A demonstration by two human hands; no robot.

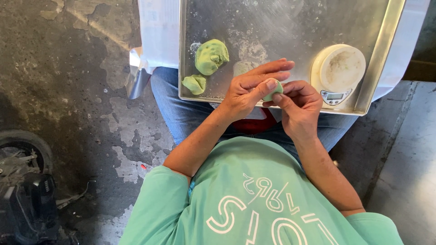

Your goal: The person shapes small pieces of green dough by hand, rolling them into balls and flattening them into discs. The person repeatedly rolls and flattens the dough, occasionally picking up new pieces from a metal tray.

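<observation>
Hands meet just at the near edge of the metal tray [381,41] — left hand [247,88] and right hand [299,104] both pinch a small green dough piece [274,92], fingers closed round it. Two more green lumps — big lump [211,56], small lump [195,84] — lie on the tray's left part, a round white scale [338,70] on its right.

Just one view here, a head-worn camera looking almost straight down the person's chest and lap. It's close in: the metal tray [290,18] fills the upper middle of the frame, concrete floor [68,68] runs down the left, nothing overlaps with another view.
</observation>
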